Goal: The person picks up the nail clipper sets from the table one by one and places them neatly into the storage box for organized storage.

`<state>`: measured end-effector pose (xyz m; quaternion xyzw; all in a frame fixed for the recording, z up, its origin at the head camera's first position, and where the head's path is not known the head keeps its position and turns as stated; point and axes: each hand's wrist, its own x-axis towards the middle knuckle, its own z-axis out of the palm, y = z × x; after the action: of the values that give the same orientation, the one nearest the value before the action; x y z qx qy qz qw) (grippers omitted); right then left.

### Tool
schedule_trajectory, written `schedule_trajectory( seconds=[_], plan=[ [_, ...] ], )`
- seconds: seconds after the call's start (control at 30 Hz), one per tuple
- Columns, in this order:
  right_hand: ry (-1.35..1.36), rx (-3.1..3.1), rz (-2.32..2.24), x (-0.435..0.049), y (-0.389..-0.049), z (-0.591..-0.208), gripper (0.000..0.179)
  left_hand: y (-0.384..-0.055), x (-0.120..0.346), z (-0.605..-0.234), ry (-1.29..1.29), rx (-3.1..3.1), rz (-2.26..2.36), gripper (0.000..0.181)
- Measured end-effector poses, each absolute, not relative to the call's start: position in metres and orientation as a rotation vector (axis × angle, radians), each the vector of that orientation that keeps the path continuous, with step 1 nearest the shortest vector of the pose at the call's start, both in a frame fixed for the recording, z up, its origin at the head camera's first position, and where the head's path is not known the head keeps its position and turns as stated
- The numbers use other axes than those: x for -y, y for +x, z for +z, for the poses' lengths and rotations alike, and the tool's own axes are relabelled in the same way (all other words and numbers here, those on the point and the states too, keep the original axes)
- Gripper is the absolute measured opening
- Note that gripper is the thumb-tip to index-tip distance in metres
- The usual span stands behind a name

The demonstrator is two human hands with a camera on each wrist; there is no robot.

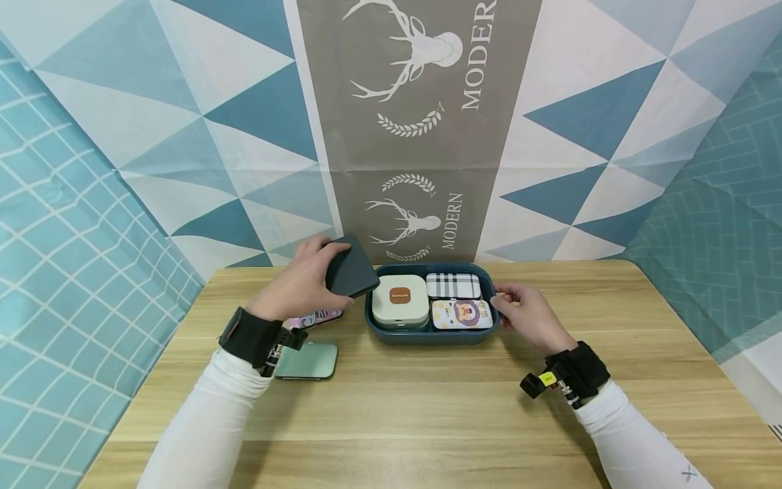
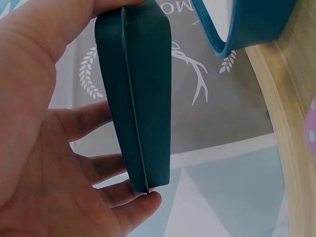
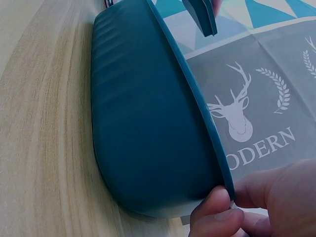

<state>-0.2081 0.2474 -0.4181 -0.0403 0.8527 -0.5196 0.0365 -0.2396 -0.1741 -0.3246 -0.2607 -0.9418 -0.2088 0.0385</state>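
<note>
Above left end of blue container (image 1: 434, 337), left hand (image 1: 307, 280) clamps fingers round dark case (image 1: 354, 269); right hand (image 1: 531, 316) pinches rim (image 3: 206, 118). Apparent step: transfer; next likely calls for steady rim.

The left hand (image 1: 309, 280) grips, raised beside the left end of the basket (image 1: 435, 338); the right hand (image 1: 530, 314) pinches the basket's right rim. Both forearms (image 1: 206, 418) reach in from the basket's near side.

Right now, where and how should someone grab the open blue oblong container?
The open blue oblong container is probably best held by its rim at both short ends, from left and right: its rounded end walls stand up, and the right hand pinches one.
</note>
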Motion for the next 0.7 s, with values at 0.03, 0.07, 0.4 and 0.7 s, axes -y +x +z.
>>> schedule_trajectory(
  seconds=[0.03,0.07,0.4,0.7],
  plan=[
    [-0.122,-2.615,-1.597,-0.247,-0.208,-0.418,0.046,-0.240,0.172,-0.325,-0.803,2.888,-0.637,0.098],
    [-0.121,-2.615,-1.597,-0.247,-0.208,-0.418,0.046,-0.240,0.171,-0.324,-0.806,2.888,-0.634,0.098],
    [-0.126,-2.624,-1.591,-0.247,-0.208,-0.416,0.045,-0.241,0.154,-0.322,-0.819,2.898,-0.625,0.097],
    [-0.121,-2.617,-1.598,-0.248,-0.209,-0.418,0.045,-0.242,0.138,-0.322,-0.877,2.899,-0.642,0.098]
  ],
)
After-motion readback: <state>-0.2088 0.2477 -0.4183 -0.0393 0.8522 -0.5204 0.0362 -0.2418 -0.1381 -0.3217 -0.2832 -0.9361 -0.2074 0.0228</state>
